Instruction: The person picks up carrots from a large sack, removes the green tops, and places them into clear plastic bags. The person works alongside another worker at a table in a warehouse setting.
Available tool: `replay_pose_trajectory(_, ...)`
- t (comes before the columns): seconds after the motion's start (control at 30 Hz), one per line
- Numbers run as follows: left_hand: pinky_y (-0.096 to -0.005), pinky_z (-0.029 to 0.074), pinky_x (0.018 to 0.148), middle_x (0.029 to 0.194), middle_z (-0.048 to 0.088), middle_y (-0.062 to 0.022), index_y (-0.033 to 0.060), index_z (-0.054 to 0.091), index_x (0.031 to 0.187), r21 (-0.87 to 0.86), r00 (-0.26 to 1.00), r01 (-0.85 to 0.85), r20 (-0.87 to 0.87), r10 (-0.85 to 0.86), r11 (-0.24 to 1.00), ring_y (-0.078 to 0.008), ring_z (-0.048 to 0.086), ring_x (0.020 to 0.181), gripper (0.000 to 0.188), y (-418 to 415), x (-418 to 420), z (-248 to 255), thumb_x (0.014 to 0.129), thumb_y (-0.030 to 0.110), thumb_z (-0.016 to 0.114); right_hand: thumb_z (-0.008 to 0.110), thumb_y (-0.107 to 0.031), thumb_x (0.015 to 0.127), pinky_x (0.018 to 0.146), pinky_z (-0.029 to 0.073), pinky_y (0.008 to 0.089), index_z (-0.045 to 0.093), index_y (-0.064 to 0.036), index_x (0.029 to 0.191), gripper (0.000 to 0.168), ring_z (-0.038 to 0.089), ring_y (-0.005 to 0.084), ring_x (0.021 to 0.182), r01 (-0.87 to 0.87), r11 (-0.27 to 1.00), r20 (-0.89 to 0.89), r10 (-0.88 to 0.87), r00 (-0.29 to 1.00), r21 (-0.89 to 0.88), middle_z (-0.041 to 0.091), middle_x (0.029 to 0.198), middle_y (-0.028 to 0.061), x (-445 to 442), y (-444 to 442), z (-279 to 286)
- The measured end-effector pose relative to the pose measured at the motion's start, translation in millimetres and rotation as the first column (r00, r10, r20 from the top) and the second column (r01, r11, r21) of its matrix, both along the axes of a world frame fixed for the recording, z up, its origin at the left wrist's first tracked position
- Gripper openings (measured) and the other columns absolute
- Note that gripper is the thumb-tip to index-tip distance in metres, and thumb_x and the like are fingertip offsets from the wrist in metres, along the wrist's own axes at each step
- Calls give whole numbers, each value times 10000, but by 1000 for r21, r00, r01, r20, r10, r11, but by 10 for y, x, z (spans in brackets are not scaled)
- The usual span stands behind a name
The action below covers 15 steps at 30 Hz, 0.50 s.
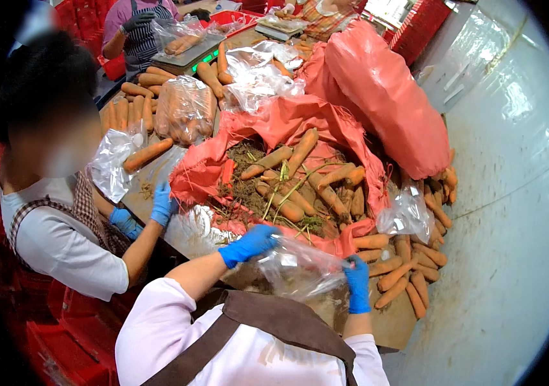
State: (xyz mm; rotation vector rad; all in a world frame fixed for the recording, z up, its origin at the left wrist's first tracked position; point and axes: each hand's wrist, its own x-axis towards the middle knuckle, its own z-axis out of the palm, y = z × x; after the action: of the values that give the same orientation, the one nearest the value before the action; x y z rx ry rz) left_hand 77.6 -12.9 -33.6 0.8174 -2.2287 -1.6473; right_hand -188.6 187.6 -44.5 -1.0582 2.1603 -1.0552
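Observation:
My left hand [251, 245], in a blue glove, grips one side of a clear plastic bag [298, 270]. Its opposite edge is pinched by my right hand [357, 285], also gloved in blue. The bag hangs stretched between both hands, and I make out no carrots in it. Just beyond it, an opened red woven sack [274, 113] lies spread on the table, with soil-covered carrots [298, 193], dirt and green stems inside. Beside my right hand, several loose carrots [395, 275] are piled at the table's right edge.
A full red sack [385, 96] lies behind the opened one. At left stands a co-worker [67, 231] in blue gloves. Bagged carrots [185, 111], a weighing scale [187, 58] and further people are farther back. A pale wall [501, 217] borders the right side.

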Motion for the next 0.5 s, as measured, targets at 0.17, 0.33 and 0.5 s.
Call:
replay_pose_trajectory(0.17, -402, 435, 828, 1090, 551, -143, 65, 520, 1107, -736, 995, 95, 58, -78, 670, -334, 527, 989, 425, 54, 170, 420, 708, 144, 644, 613, -72, 714, 607, 435, 268, 574, -25, 850, 149, 509, 115, 670, 117, 993, 378, -115, 919, 16, 571, 745, 27, 202, 3, -91)
replay_pose_trajectory(0.33, -400, 420, 829, 1009, 568, -135, 92, 565, 999, -485, 791, 605, 278, -544, 631, -289, 537, 957, 289, 517, -92, 247, 748, 233, 596, 552, -81, 764, 587, 417, 246, 585, -32, 856, 109, 507, 113, 670, -13, 999, 458, -2, 889, 30, 540, 735, 4, 656, -291, 169)
replay_pose_trajectory(0.5, -505, 331, 929, 926, 613, -119, 126, 602, 975, -251, 661, 745, 406, -631, 619, -251, 576, 930, 263, 523, 152, -129, 818, 323, 529, 581, -109, 771, 673, 441, 228, 613, -36, 977, 221, 537, 98, 730, -74, 995, 166, 63, 984, 64, 591, 810, 30, 408, 105, -102)
